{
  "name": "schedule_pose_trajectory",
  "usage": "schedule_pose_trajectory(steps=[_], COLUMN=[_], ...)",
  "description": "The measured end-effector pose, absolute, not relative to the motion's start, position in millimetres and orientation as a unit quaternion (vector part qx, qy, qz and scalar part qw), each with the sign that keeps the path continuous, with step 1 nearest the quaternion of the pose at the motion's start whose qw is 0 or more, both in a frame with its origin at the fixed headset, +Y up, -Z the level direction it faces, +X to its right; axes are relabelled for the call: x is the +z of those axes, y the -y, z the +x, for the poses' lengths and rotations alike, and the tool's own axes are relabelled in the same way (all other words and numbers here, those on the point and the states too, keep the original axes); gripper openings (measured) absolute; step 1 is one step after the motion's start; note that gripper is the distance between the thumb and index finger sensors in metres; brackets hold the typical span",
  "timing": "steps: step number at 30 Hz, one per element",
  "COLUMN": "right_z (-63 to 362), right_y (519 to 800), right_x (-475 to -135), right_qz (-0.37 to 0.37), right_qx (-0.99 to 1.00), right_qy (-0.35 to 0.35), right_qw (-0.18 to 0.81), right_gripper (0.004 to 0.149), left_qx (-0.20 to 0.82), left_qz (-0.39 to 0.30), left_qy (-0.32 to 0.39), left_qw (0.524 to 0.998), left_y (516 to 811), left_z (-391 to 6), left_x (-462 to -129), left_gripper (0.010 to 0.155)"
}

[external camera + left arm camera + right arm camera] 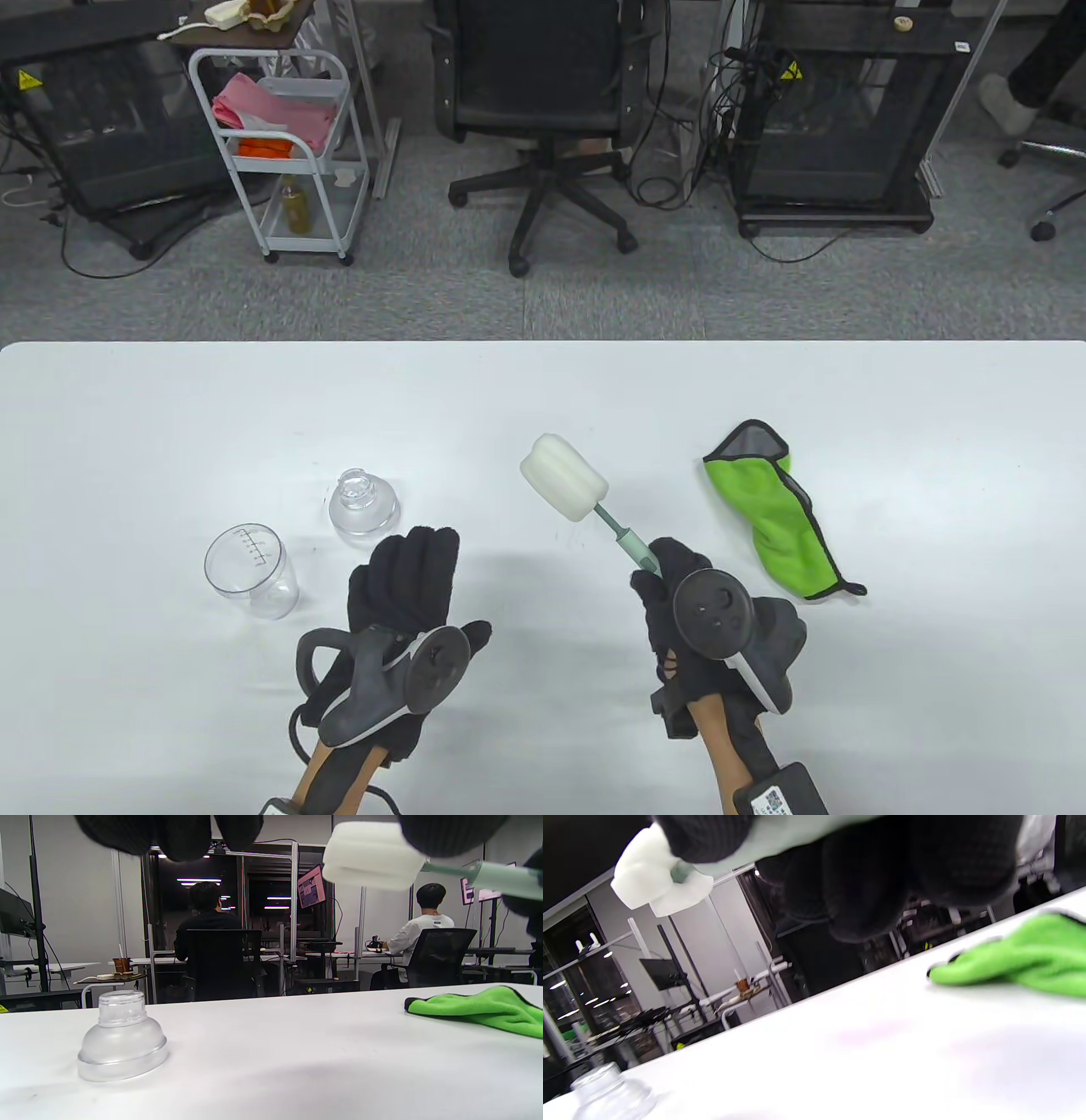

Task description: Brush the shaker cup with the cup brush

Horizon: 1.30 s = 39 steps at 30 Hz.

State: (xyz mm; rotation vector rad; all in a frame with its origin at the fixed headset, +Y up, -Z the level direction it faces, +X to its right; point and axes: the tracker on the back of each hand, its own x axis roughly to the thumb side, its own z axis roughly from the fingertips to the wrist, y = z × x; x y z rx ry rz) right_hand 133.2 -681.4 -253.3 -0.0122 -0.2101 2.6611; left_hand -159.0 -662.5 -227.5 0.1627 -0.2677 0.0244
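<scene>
A clear shaker cup (251, 570) with measure marks stands open on the white table (543, 399) at the left. Its clear lid (363, 505) (121, 1037) (606, 1090) stands apart, just right of it. My right hand (679, 594) grips the green handle of the cup brush (628, 545), holding it above the table with its white sponge head (564, 477) (371, 855) (657, 887) pointing up-left. My left hand (407, 577) is empty with fingers stretched forward, just below the lid and right of the cup.
A green cloth with grey trim (776, 514) (483, 1007) (1014, 957) lies crumpled on the table right of the brush. Beyond the far table edge stand an office chair (543, 110) and a white cart (280, 144).
</scene>
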Motion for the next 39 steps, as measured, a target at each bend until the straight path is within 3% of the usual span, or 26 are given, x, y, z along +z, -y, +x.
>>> schedule_pose_trajectory(steps=[4, 7, 11, 15, 20, 23, 29, 39], right_z=[135, 141, 148, 150, 144, 141, 142, 141], right_y=[684, 684, 683, 685, 685, 684, 685, 684], right_x=[-250, -250, -252, -254, -252, -252, -252, -252], right_qz=[0.006, 0.003, -0.001, -0.003, 0.015, 0.023, 0.024, 0.025], right_qx=[0.972, 0.965, 0.966, 0.964, 0.965, 0.966, 0.964, 0.963], right_qy=[0.068, 0.072, 0.075, 0.071, 0.063, 0.065, 0.063, 0.069], right_qw=[0.225, 0.253, 0.248, 0.256, 0.255, 0.249, 0.256, 0.258], right_gripper=[0.055, 0.055, 0.055, 0.054, 0.054, 0.054, 0.055, 0.055], left_qx=[0.049, 0.111, 0.181, 0.245, 0.385, 0.424, 0.456, 0.462], left_qz=[0.11, 0.144, 0.101, 0.094, 0.082, 0.043, 0.03, 0.016], left_qy=[0.102, 0.047, -0.035, -0.102, -0.152, -0.155, -0.16, -0.182], left_qw=[0.987, 0.982, 0.978, 0.96, 0.906, 0.891, 0.875, 0.868], left_y=[653, 647, 656, 683, 735, 755, 773, 782], left_z=[-179, -216, -273, -328, -377, -389, -390, -390], left_x=[-230, -241, -251, -254, -251, -251, -263, -281], left_gripper=[0.096, 0.1, 0.114, 0.131, 0.137, 0.139, 0.138, 0.12])
